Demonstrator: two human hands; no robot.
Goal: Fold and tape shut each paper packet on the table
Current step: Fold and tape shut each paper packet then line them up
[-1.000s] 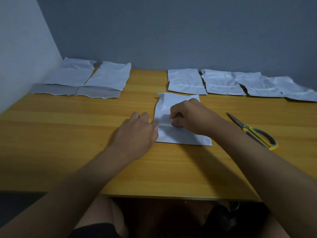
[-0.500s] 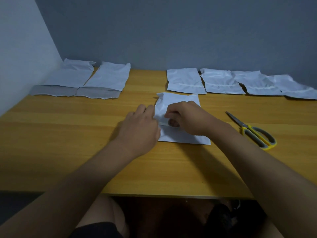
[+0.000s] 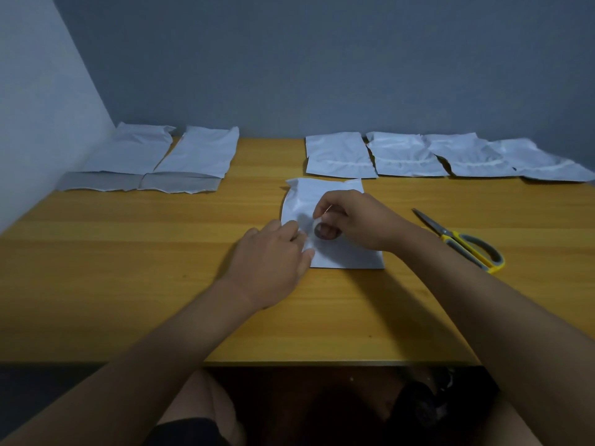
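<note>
Packet (image 3: 335,204) under both hands, tape roll (image 3: 325,231) in right hand (image 3: 357,220)

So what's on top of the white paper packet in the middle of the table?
Both hands rest on the white paper packet. The right hand holds a small roll of clear tape; the left hand presses its edge. The fold underneath is hidden.

Wooden table (image 3: 128,268): seven paper packets (image 3: 325,194), scissors (image 3: 463,241).
</note>
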